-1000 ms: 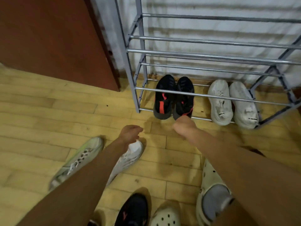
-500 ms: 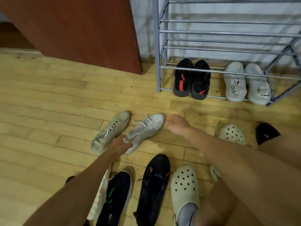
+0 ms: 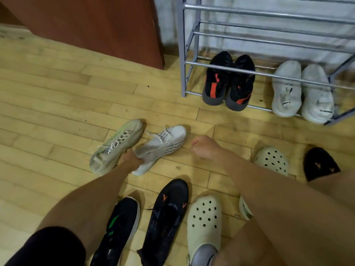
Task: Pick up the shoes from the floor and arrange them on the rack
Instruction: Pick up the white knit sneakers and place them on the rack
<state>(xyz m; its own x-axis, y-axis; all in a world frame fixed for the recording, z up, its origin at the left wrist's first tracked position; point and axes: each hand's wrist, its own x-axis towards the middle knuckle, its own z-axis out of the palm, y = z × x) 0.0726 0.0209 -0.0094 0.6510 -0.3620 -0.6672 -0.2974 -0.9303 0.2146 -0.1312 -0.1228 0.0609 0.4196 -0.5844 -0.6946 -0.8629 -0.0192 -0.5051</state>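
A pale grey-green sneaker [image 3: 117, 146] and a white sneaker [image 3: 165, 143] lie side by side on the wooden floor, toes pointing away from me. My left hand [image 3: 130, 160] is between their heels, fingers closed on the white sneaker's heel collar. My right hand [image 3: 205, 148] hovers just right of the white sneaker's toe, fingers curled, holding nothing. The grey metal rack [image 3: 184, 47] stands at the upper right. On its bottom tier sit a black-and-red pair [image 3: 226, 83] and a white pair [image 3: 301, 93].
Near me lie a black shoe with a green mark [image 3: 119, 227] and a black shoe with orange marks [image 3: 167, 214]. A cream clog [image 3: 203, 217] is on my foot, another clog [image 3: 272, 160] and a black shoe [image 3: 318, 164] at right. A red-brown cabinet [image 3: 92, 22] flanks the rack.
The view pulled back from the rack to the floor. My left hand slid from the white sneaker's toe to its heel. My right hand came away from the black pair.
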